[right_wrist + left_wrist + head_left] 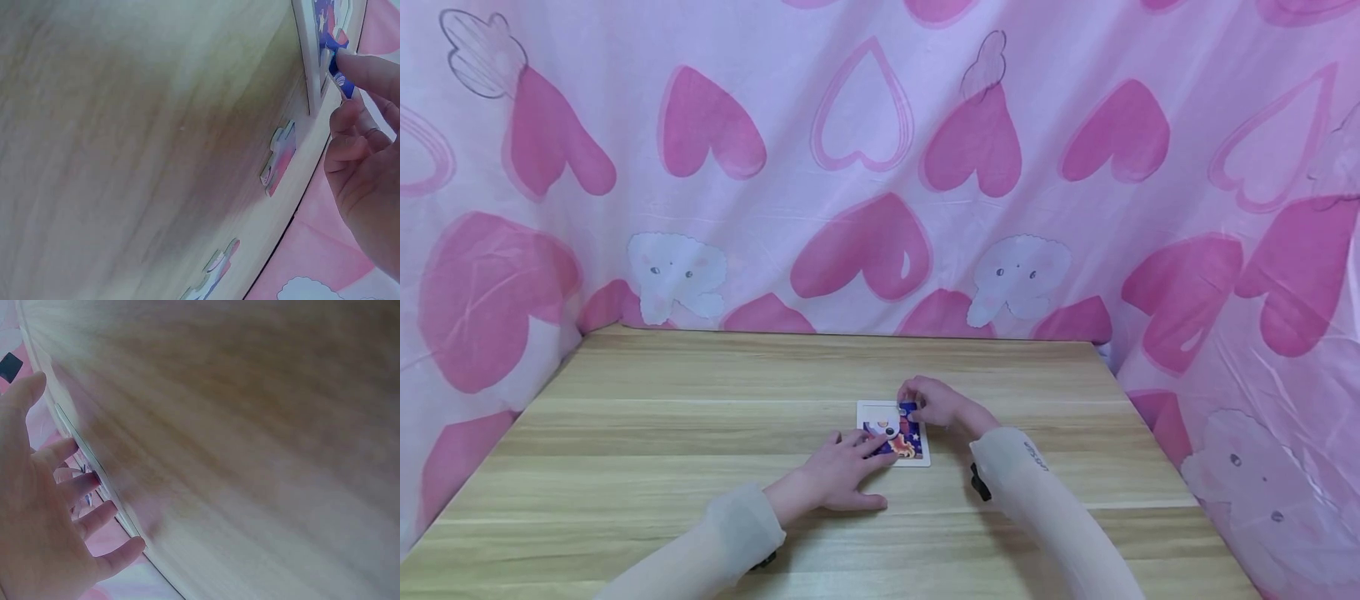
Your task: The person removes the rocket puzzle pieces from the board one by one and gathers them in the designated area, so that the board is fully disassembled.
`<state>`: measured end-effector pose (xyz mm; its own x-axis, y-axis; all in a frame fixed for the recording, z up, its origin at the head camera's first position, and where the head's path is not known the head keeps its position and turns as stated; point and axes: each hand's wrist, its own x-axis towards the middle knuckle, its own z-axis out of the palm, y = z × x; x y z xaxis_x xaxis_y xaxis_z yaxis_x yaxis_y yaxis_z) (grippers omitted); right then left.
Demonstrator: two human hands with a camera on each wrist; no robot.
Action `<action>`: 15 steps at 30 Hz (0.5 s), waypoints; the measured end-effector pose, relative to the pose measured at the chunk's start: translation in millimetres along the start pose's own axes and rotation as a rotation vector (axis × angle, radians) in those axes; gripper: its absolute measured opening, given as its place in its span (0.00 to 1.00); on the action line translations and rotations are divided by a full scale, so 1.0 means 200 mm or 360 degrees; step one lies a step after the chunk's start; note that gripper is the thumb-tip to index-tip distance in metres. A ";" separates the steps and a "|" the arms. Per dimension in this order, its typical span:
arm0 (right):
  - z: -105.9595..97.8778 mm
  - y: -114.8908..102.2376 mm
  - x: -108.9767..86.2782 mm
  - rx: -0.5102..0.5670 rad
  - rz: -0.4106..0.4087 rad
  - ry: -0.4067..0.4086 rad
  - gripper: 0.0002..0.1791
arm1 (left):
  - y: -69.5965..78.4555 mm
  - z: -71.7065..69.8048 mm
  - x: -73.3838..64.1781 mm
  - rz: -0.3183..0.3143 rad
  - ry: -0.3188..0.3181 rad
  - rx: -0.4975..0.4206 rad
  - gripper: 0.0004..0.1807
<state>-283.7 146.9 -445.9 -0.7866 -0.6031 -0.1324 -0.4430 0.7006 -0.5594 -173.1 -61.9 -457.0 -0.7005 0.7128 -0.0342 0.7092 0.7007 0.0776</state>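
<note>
A small white-framed jigsaw puzzle board (877, 411) lies on the table in the head view, partly filled with a dark blue picture with stars. My left hand (842, 471) reaches over its lower left, fingers spread and fingertips resting on the picture; the left wrist view shows those straight fingers at the board's edge. At the board's upper right corner, my right hand (940, 402) pinches a blue puzzle piece (340, 81) between thumb and fingers. That piece stands tilted against the frame in the right wrist view. Part of the picture is hidden under the left fingers.
Two loose puzzle pieces, one nearer (279, 159) and one farther (214, 272) from the board, lie on the wooden table (700, 400) in the right wrist view. A pink heart-patterned curtain (865, 250) hangs around the table's back and sides.
</note>
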 end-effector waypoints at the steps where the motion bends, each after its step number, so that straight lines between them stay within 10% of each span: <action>1: 0.00 0.00 0.00 0.0005 -0.0016 0.0006 0.14 | 0.00 0.00 0.00 0.0000 -0.0002 0.0000 0.37; 15: -0.03 0.00 -0.06 0.0122 0.0003 -0.0001 0.15 | 0.00 0.01 0.00 -0.0017 -0.0021 -0.0008 0.37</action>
<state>-276.5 155.9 -439.9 -0.7871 -0.6022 -0.1337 -0.4076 0.6705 -0.6200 -173.9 -61.6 -458.1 -0.7068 0.7058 -0.0481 0.7014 0.7080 0.0825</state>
